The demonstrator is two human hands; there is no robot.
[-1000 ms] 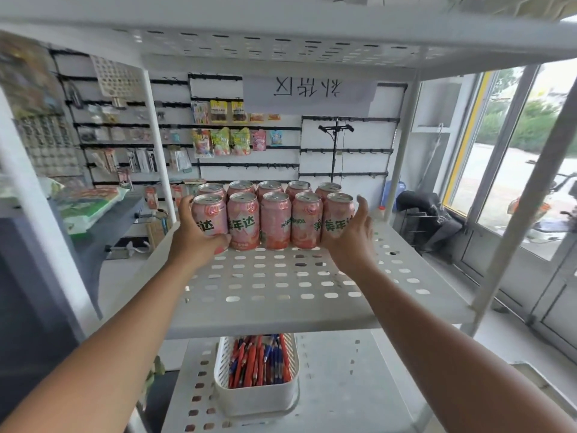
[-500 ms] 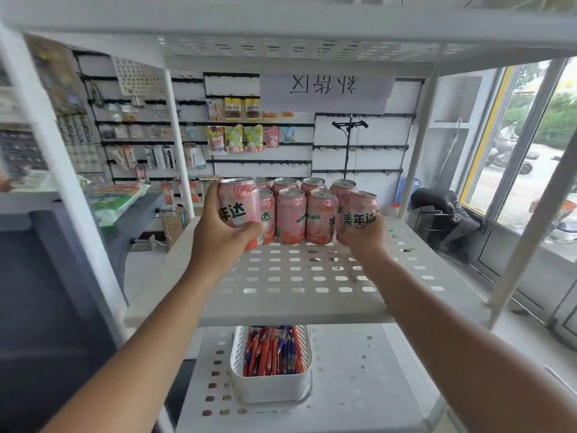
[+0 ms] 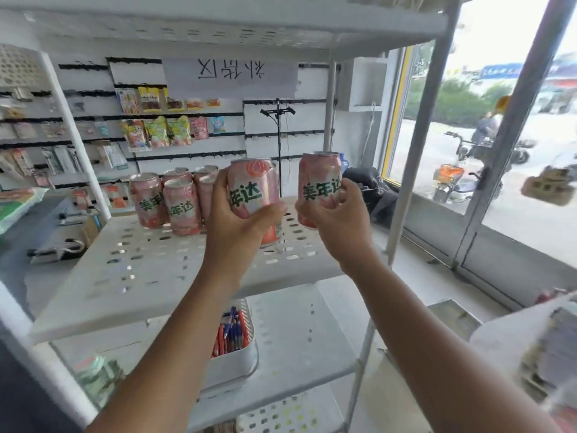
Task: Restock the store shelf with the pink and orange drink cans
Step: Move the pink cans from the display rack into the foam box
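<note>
Well, my left hand (image 3: pixel 240 226) is wrapped round one pink can (image 3: pixel 253 185) and my right hand (image 3: pixel 337 220) round a second pink can (image 3: pixel 320 179). Both cans are upright over the right half of the perforated shelf (image 3: pixel 150 270); whether their bases touch it I cannot tell. Further back on the left a cluster of cans (image 3: pixel 168 198) already stands, so I judge the restock partly done, with these two left to set beside it. Bare shelf lies between, nothing blocking. Below and nearer me sits a white basket of pens (image 3: pixel 237 364); far behind hang snack packets (image 3: pixel 162 129).
</note>
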